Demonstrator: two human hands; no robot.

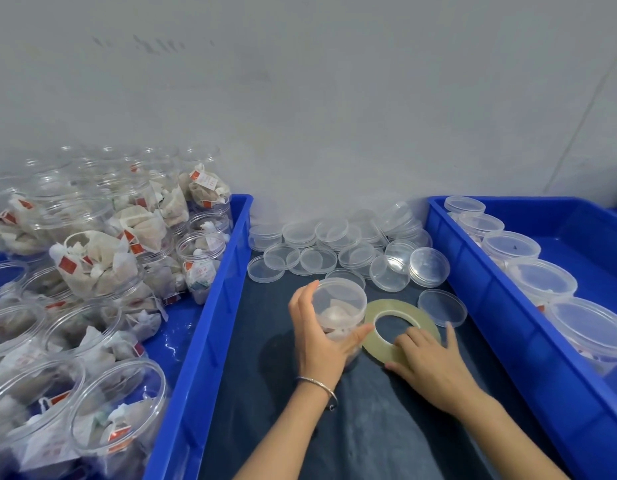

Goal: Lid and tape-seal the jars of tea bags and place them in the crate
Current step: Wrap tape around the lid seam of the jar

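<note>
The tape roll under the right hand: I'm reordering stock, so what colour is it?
The tape roll is a translucent pale yellowish-green, seen best in the head view.

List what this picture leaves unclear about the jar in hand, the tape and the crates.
- Head view: the lower part of the jar is covered by the left hand.
- The tape roll is partly under the right hand; its loose end cannot be seen.
- The right crate and left crate are cut off by the frame edges.
- Tea bag tags are too blurred to read.
</note>
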